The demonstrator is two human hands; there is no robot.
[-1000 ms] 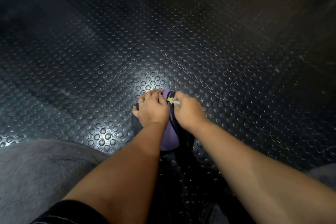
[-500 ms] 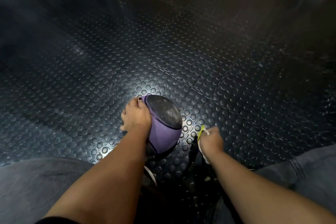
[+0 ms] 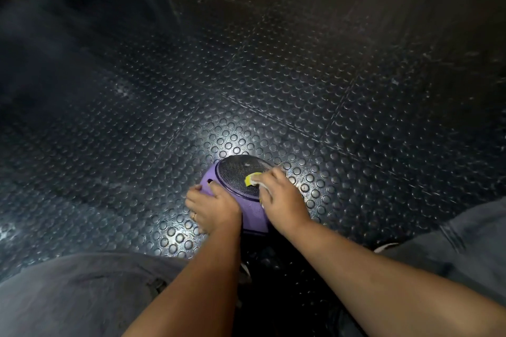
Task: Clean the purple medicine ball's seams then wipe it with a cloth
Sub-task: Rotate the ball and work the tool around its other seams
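Purple medicine ball [image 3: 253, 213] sat on studded rubber floor [image 3: 273, 76]. Left hand [image 3: 213, 206] gripped its side. Right hand [image 3: 282, 197] pinched yellow-white tool [image 3: 249, 180] at dark panel [image 3: 235, 175] edge. I judged seam-cleaning step underway. Next move: trace seam round, turning ball, cloth wipe after.

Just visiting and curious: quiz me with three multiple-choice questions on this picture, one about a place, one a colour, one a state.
1. Where does the medicine ball rest? A table; B studded floor; C shelf.
2. What colour tips the cleaning tool in the right hand? A yellow; B red; C green.
3. What is the left hand doing? A hanging free; B holding the ball's purple side; C lifting a bottle.
Answers: 1 B, studs surround the ball; 2 A, yellow shows past the fingers; 3 B, its fingers curl on the ball.
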